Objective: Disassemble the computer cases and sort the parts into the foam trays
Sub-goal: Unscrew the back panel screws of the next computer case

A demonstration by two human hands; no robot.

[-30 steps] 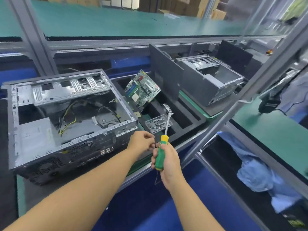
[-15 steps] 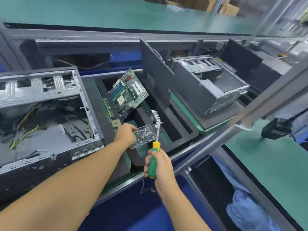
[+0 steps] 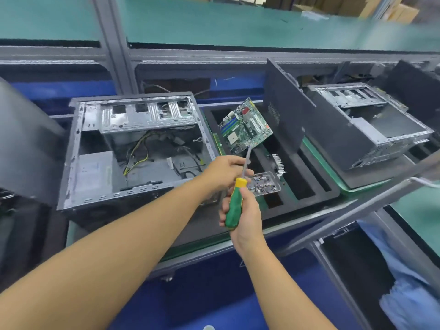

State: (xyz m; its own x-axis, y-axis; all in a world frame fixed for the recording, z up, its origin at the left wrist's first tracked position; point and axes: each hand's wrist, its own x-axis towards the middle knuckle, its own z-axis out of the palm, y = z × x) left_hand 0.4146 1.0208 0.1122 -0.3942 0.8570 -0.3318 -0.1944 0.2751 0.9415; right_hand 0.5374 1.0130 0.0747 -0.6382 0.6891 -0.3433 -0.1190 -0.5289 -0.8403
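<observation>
The open case (image 3: 133,151) on the left part of the worktop (image 3: 307,216) can be entered from above. Its far side is filled by a drive cage (image 3: 147,115), and loose cables (image 3: 135,156) cross its floor.

In the foam tray (image 3: 332,192) a motherboard (image 3: 245,126) leans tilted over the far-left compartment. The left hand (image 3: 223,172) and the right hand (image 3: 245,210), which grips the screwdriver (image 3: 234,203), hang above the tray's near-left corner beside a clear box (image 3: 265,184).

The long slots (image 3: 303,184) toward the tray's right edge lie open from above. A dark side panel (image 3: 283,108) stands upright there like a wall before the second case (image 3: 371,125). A slanted frame bar (image 3: 371,201) crosses above the worktop's near right corner.
</observation>
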